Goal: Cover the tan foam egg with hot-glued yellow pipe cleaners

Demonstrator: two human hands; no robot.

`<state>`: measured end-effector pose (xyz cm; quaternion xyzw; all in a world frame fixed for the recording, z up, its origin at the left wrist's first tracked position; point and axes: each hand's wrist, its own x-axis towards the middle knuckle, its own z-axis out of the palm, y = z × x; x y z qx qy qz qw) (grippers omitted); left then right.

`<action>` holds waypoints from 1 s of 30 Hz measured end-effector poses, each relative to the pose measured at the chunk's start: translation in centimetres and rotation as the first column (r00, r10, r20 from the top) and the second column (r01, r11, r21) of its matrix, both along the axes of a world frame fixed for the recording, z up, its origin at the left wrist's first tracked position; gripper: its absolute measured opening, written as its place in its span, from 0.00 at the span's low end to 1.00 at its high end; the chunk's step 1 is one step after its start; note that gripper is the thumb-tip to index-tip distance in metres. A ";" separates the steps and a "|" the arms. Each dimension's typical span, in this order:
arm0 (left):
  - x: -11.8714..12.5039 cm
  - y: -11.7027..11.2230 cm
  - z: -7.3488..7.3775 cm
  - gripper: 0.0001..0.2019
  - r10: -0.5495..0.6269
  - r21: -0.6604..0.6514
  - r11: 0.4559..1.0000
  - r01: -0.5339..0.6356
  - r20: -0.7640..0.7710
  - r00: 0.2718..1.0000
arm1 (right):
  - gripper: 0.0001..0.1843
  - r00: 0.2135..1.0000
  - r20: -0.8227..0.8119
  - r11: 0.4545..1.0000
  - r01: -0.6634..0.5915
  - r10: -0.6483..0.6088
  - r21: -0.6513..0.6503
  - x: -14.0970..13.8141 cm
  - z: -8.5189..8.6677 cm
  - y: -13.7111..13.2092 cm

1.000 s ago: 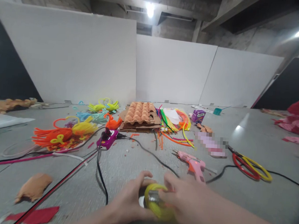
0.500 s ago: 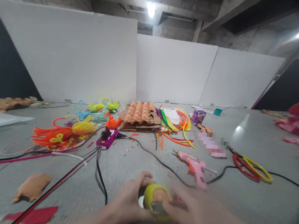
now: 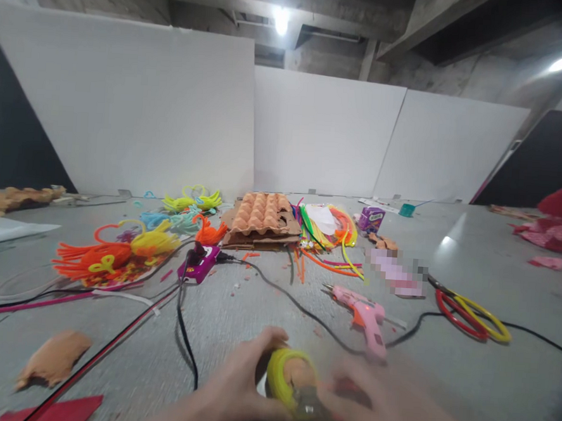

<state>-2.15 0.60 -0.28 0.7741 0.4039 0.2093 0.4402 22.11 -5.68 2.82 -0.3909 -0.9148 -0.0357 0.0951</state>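
Note:
Low at the frame's bottom centre, my left hand (image 3: 236, 385) curls round a small round piece wrapped in yellow pipe cleaner (image 3: 284, 379), whose orange-brown face shows in the middle. My right hand (image 3: 383, 407) is blurred by motion; its fingers close on the same piece from the right, beside a small grey metallic bit (image 3: 306, 404) that I cannot identify. A pink glue gun (image 3: 363, 311) lies on the grey floor just beyond my right hand.
Further off lie an egg carton (image 3: 261, 217), heaps of coloured pipe cleaners (image 3: 116, 254), a purple power adapter (image 3: 200, 263) with black cables, red and yellow scissors (image 3: 475, 311), a purple box (image 3: 372, 218) and felt scraps (image 3: 53, 358). White boards stand behind.
My right hand has slid lower and rightward along the yellow piece, uncovering its orange-brown face. The grey bit has moved down with it. My left hand keeps its hold.

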 end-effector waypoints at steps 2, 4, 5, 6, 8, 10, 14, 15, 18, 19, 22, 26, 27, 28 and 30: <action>0.0 0.0 0.1 0.34 -0.002 0.021 1.000 0.002 -0.015 1.000 | 0.16 0.997 -0.048 0.993 0.048 -0.053 -0.103 -0.1 0.1 0.0; 0.1 0.0 0.2 0.31 -0.012 0.036 0.999 0.013 -0.020 1.000 | 0.18 0.993 -0.070 0.975 0.079 -0.095 -0.206 0.0 0.5 0.0; 0.1 0.0 0.3 0.29 -0.022 0.039 0.999 0.023 -0.020 1.000 | 0.19 0.993 -0.077 0.968 0.074 -0.095 -0.240 0.0 0.8 0.1; 0.1 0.0 0.4 0.27 -0.032 0.040 0.999 0.033 -0.019 0.999 | 0.20 0.991 -0.097 0.959 0.062 -0.092 -0.277 0.2 1.2 0.2; 0.1 -0.1 0.5 0.23 -0.059 0.041 0.997 0.059 -0.008 0.998 | 0.21 0.972 -0.206 0.934 0.033 -0.113 -0.356 0.5 2.0 0.6; 0.1 -0.1 0.6 0.21 -0.079 0.050 0.996 0.079 0.015 0.997 | 0.20 0.927 -0.329 0.910 0.030 -0.181 -0.414 0.8 2.4 1.2; 0.1 -0.2 0.4 0.21 -0.103 0.072 0.993 0.097 0.079 0.992 | 0.19 0.897 -0.359 0.890 0.079 -0.260 -0.449 0.6 1.9 2.4; 0.1 -0.2 0.3 0.21 -0.108 0.076 0.992 0.101 0.093 0.990 | 0.19 0.895 -0.358 0.884 0.080 -0.268 -0.461 0.4 1.5 2.7; 0.1 -0.1 0.1 0.20 -0.109 0.088 0.991 0.099 0.115 0.987 | 0.19 0.881 -0.363 0.869 0.100 -0.304 -0.484 0.0 0.7 2.9; 0.1 -0.1 0.1 0.20 -0.108 0.091 0.991 0.097 0.118 0.987 | 0.18 0.877 -0.359 0.864 0.113 -0.319 -0.490 -0.1 0.6 2.9; 0.1 0.0 0.0 0.20 -0.106 0.095 0.991 0.094 0.123 0.987 | 0.17 0.873 -0.334 0.845 0.147 -0.355 -0.515 -0.3 0.6 2.6; 0.2 0.0 0.1 0.20 -0.108 0.090 0.991 0.098 0.119 0.987 | 0.19 0.877 -0.286 0.809 0.174 -0.387 -0.562 -0.6 1.5 2.1; 0.2 0.0 0.1 0.20 -0.107 0.085 0.992 0.097 0.116 0.988 | 0.18 0.878 -0.275 0.800 0.178 -0.392 -0.573 -0.7 1.8 2.0; 0.2 0.0 0.2 0.19 -0.103 0.080 0.992 0.094 0.111 0.989 | 0.18 0.880 -0.268 0.794 0.177 -0.393 -0.582 -0.8 2.0 1.9; 0.3 0.0 0.3 0.18 -0.097 0.073 0.993 0.090 0.096 0.991 | 0.16 0.887 -0.265 0.793 0.163 -0.378 -0.587 -1.0 2.3 1.7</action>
